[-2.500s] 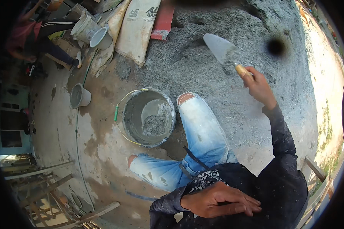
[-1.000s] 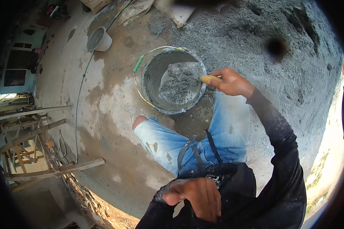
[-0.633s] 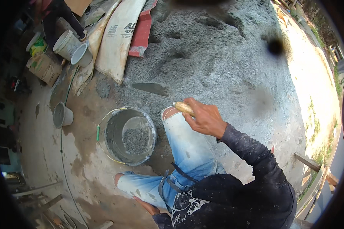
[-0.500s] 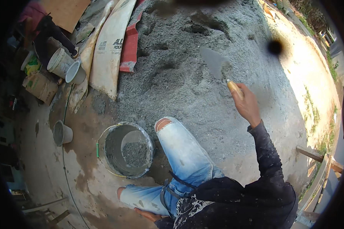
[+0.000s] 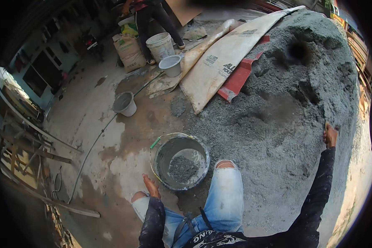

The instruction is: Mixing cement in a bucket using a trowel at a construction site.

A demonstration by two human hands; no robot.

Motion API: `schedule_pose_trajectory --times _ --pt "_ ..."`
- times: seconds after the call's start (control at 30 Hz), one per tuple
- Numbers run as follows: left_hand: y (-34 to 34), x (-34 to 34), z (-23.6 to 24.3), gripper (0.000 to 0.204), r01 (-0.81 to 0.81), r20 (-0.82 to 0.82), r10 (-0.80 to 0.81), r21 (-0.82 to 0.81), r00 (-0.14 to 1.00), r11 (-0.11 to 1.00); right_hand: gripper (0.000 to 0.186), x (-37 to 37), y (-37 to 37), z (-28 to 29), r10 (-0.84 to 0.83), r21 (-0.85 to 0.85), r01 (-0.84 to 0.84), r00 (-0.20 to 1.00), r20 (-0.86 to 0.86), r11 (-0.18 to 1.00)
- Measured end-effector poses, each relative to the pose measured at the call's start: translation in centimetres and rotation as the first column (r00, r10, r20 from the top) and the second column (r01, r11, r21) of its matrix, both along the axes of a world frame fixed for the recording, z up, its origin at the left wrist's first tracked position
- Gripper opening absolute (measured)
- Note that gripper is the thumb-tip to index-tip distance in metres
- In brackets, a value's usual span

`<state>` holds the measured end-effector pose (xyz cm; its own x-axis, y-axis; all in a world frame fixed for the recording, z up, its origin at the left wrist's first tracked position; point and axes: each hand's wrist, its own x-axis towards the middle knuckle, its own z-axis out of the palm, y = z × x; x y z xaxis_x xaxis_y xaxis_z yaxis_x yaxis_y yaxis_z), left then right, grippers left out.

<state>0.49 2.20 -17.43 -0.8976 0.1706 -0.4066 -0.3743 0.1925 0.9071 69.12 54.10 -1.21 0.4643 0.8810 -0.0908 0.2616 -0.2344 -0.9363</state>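
Observation:
Out at the right, my right hand grips the wooden handle of the trowel at the grey sand pile; I cannot make out the blade against the pile. My left hand is open beside my left knee, just below and left of the large bucket, with no object in it. That bucket has grey wet mix inside and a wire handle with a green grip. It sits on the ground between my left hand and the pile, just above my right knee.
Another person stands at the back among a sack, a white pail and a grey basin. A pale sheet and red sheet edge the pile. A small bucket, hose and timber racks are leftward.
My right arm has swung out and rightward with the trowel into the pile. My left hand has come up from my thigh to beside the knee. The view has shifted.

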Motion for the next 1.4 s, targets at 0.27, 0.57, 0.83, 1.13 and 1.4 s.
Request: schedule_pose_trajectory --times 0.27,0.57,0.83,1.13,1.4 --pt "2.6 1.3 -2.1 0.087 -0.040 0.002 0.041 0.247 0.999 0.968 0.041 -4.3 -6.2 3.0 0.199 0.095 -0.191 0.976 -0.091 0.977" --pt "5.1 0.2 -5.8 0.077 -0.119 0.008 0.127 0.399 0.992 0.909 0.040 -21.4 -15.7 7.6 0.575 0.078 -0.573 0.788 -0.222 0.816" --pt "4.3 -0.2 -3.6 0.071 -0.256 0.006 0.276 0.394 0.961 0.883 0.038 -36.7 -26.5 3.8 0.769 -0.150 -0.906 0.417 -0.485 0.397" --pt "6.0 1.1 -3.3 0.067 -0.191 -0.059 0.233 0.403 0.971 0.895 0.029 -44.7 -32.8 -2.6 0.581 -0.282 -0.938 -0.117 0.805 0.201" --pt "3.8 0.5 -2.3 0.071 -0.250 0.070 0.240 0.286 0.968 0.925 0.036 -27.6 -26.4 4.5 0.596 -0.111 -0.654 0.590 0.544 0.748"
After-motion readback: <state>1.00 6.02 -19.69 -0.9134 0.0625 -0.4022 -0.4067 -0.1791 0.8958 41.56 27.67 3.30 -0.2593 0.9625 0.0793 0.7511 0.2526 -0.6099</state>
